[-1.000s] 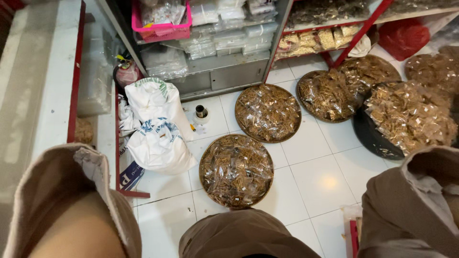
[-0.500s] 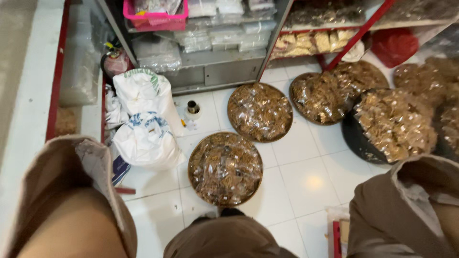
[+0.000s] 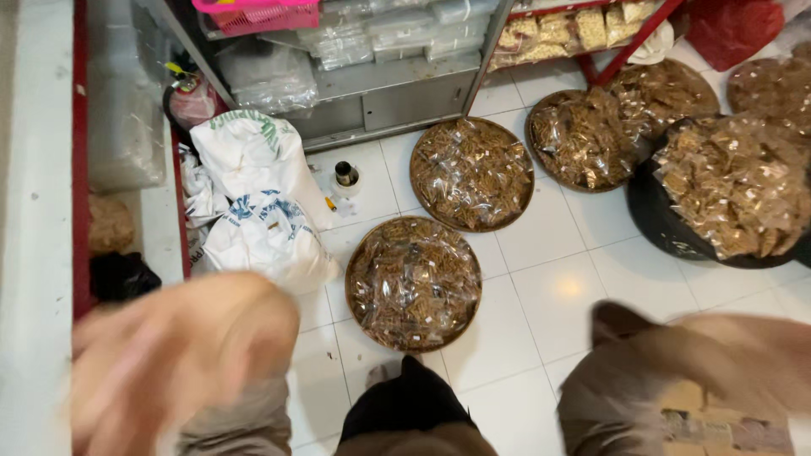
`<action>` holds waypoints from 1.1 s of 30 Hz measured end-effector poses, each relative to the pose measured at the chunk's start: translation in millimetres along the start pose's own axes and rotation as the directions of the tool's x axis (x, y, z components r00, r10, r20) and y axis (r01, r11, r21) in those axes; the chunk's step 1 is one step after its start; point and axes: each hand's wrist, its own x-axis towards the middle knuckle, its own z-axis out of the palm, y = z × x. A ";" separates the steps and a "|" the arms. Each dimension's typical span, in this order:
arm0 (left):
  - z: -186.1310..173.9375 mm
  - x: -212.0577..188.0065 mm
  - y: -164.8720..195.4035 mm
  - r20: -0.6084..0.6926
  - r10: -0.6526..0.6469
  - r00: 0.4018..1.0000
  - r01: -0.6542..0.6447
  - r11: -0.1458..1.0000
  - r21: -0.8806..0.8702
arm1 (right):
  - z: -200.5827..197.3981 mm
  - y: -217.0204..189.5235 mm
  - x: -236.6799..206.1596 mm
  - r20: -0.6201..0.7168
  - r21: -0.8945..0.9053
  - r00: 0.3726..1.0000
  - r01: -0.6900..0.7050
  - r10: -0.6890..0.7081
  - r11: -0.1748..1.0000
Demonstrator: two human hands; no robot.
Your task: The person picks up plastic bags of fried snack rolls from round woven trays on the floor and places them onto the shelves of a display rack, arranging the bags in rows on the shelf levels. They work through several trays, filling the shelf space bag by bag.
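Where the white tiled floor (image 3: 574,287) fills the middle of the head view, four round woven trays of clear snack packets lie on it: the nearest tray (image 3: 413,283) just ahead of the person's dark-clad knee (image 3: 410,414), a second tray (image 3: 472,173) beyond it against the grey metal shelf unit (image 3: 397,93), a third tray (image 3: 583,139) to its right, and behind that a fourth tray (image 3: 663,89), while a black basin (image 3: 667,228) heaped with the same packets sits at far right. Two white sacks (image 3: 262,203) lean beside a small dark-capped bottle (image 3: 346,176), and a pink basket (image 3: 258,15) sits on the shelf. Left hand (image 3: 182,363) is raised, heavily motion-blurred, above the floor left of the nearest tray; it touches nothing visible, and whether its fingers are curled or spread cannot be told. Right hand and sleeve (image 3: 718,363) are likewise blurred at lower right, with the grip not discernible. Compared with half a second earlier, both arms have swung up and inward, the left forearm's clear sleeve giving way to a blurred hand, and the trays appear shifted slightly rightward in view.
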 end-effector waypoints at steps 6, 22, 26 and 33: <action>-67.0 -332.6 -21.4 0.148 -0.930 0.335 0.764 0.361 0.534 | -73.0 21.0 -305.0 0.095 -0.650 0.521 -0.613 0.848 0.449; -225.8 -750.6 4.4 -0.264 -0.853 -0.451 0.195 -0.383 0.903 | -323.8 17.3 -735.2 -0.330 -0.559 -0.592 -0.505 0.735 -0.658; -235.8 -782.3 4.1 -0.280 -0.743 -0.608 0.148 -0.453 0.879 | -324.2 6.2 -764.1 -0.202 -0.531 -0.622 -0.579 0.756 -0.619; -240.3 -780.0 16.1 -0.288 -0.827 -0.482 0.097 -0.377 0.921 | -319.0 3.5 -760.5 -0.300 -0.685 -0.277 -0.604 0.913 -0.408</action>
